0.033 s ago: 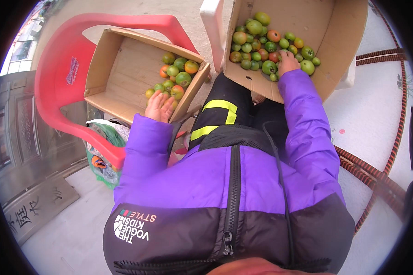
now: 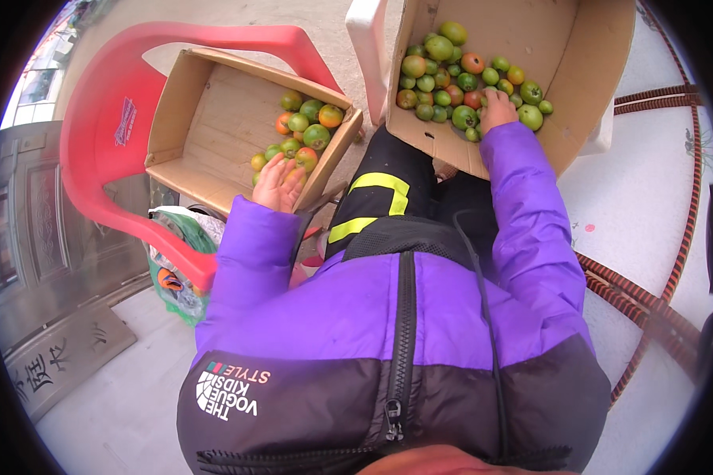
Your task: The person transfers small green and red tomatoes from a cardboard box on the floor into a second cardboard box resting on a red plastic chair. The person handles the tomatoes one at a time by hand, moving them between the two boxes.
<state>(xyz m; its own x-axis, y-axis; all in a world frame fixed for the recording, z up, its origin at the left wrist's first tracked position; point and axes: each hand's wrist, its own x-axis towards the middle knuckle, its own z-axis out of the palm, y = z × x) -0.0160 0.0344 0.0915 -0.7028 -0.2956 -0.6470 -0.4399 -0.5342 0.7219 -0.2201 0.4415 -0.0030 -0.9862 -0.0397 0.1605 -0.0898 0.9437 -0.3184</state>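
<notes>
My left hand [image 2: 281,182], palm turned up with its fingers apart, is at the near right part of a cardboard box [image 2: 198,127] on the red plastic chair [image 2: 95,150], beside several green and orange tomatoes [image 2: 316,136]. My right hand [image 2: 499,109] reaches into a second, larger cardboard box [image 2: 578,47], its fingers curled down among many green and reddish tomatoes [image 2: 452,32]; what they hold is hidden. This box rests over my legs [image 2: 380,166] and by a white plastic chair [image 2: 363,55].
A green plastic bag [image 2: 174,293] with things in it is below the red chair. A grey metal door [image 2: 47,206] and a lettered plate [image 2: 71,356] are at the left. Striped bands [image 2: 673,261] cross a white surface [image 2: 618,198] at the right.
</notes>
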